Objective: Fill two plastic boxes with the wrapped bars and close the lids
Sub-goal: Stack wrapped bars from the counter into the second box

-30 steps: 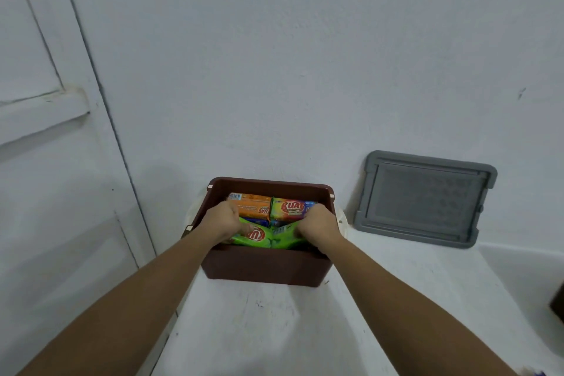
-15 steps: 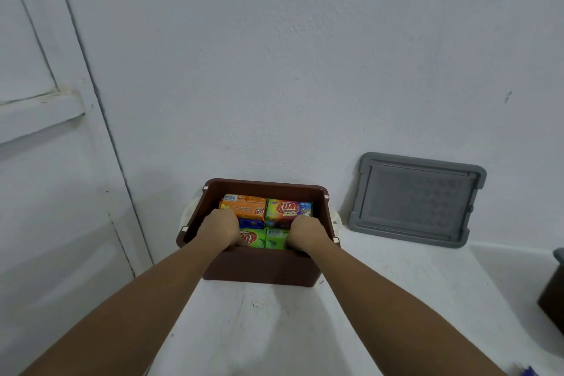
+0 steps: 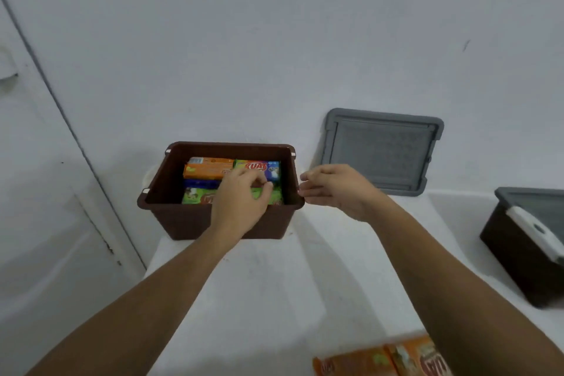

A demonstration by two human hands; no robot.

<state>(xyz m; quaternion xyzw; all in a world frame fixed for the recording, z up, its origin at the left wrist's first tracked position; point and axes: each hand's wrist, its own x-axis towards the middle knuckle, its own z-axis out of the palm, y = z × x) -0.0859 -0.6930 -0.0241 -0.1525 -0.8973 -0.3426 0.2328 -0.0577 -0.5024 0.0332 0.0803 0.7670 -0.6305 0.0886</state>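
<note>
Brown box (image 3: 186, 224) of smooth, matt plastic, holding wrapped bars (image 3: 210, 168) in shiny printed film. Grey lid (image 3: 381, 151) of matt plastic, its panel finely textured, propped on a white painted wall (image 3: 274, 40) with a slightly rough finish. White table (image 3: 274, 284) looks matt and scuffed. Orange wrappers (image 3: 381, 360) at the near edge, blurred, probably glossy film

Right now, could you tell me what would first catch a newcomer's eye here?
The open brown box by the wall, with bright orange, green and blue wrapped bars inside, and the left hand reaching in. The right hand hovers open beside its rim, and a grey lid leans on the wall behind.
</note>
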